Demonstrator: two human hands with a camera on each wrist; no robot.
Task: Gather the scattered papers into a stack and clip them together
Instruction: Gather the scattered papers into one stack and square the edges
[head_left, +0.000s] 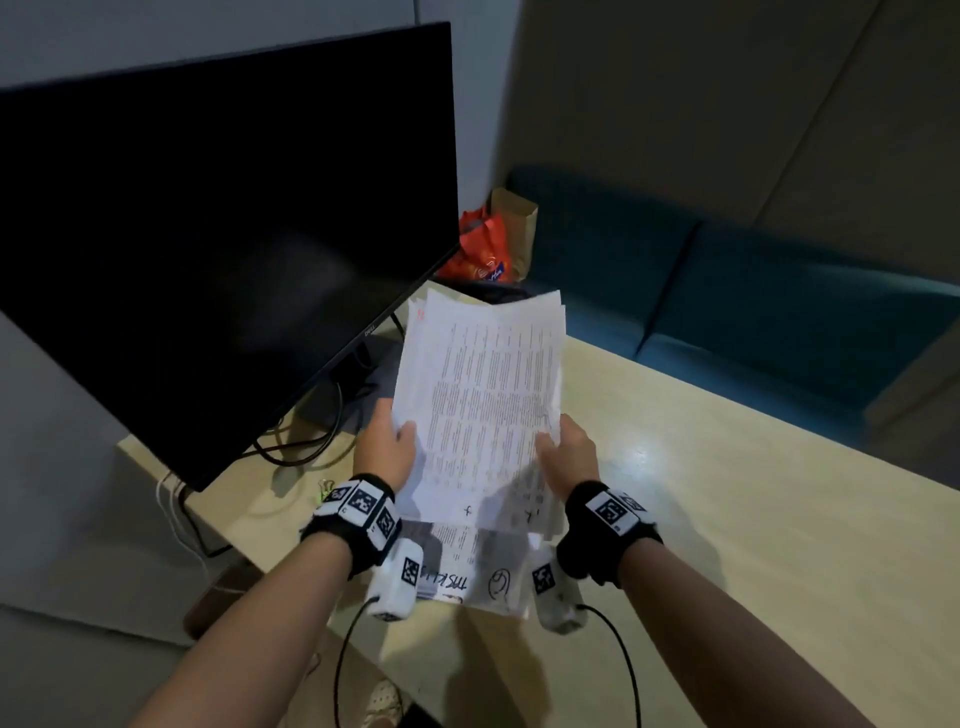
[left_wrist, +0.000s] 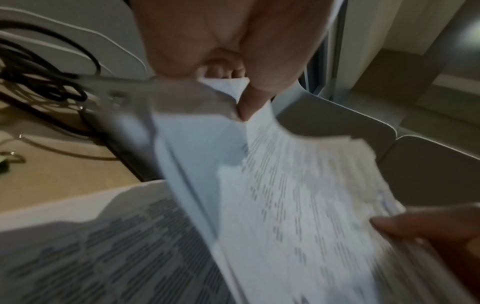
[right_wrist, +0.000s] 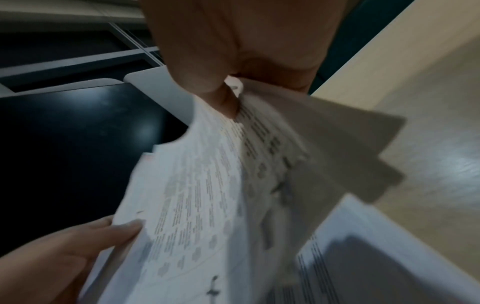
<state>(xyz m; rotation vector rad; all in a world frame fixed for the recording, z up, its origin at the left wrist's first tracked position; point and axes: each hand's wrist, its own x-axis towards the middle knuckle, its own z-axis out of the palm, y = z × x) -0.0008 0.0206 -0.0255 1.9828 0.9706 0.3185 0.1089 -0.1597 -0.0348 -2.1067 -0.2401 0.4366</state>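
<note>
A bundle of printed papers is held up above the table, tilted toward me. My left hand grips its left edge, thumb on the front, and my right hand grips its right edge the same way. In the left wrist view the left hand pinches the papers; in the right wrist view the right hand pinches the papers. One more printed sheet with handwriting lies flat on the table below my wrists. A small green binder clip lies on the table left of my left wrist.
A large black monitor stands at the left with cables under it. The beige table stretches to the right. Behind it are a teal sofa, an orange bag and a brown paper bag.
</note>
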